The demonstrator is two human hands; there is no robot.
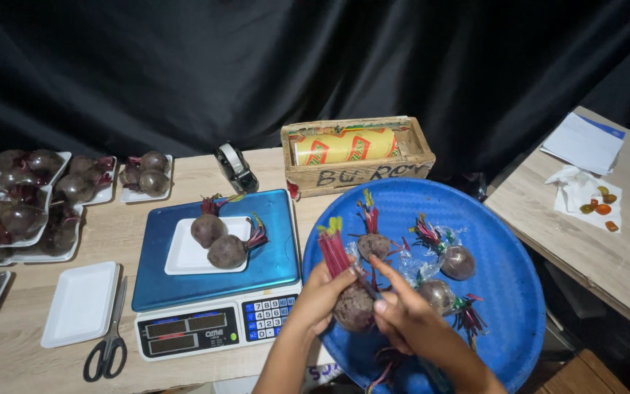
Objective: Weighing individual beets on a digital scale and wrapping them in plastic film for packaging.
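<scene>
My left hand (320,295) and my right hand (406,321) together grip a dark purple beetroot (354,308) with red stems pointing up, held over the near part of a large round blue tray (504,292). Three more beetroots, some in clear wrap, lie in the tray: one (374,244) in the middle, one (458,262) to the right, one (437,294) beside my right hand. To the left, two beetroots (218,241) sit on a white foam tray (181,255) atop a blue-topped digital scale (213,292).
A wooden box (359,174) holding a roll of cling film (344,146) stands behind the tray. A tape dispenser (235,166), an empty white foam tray (82,303), scissors (110,343) and several wrapped beetroot packs (30,201) lie left. Paper and small orange pieces (598,203) rest on the right table.
</scene>
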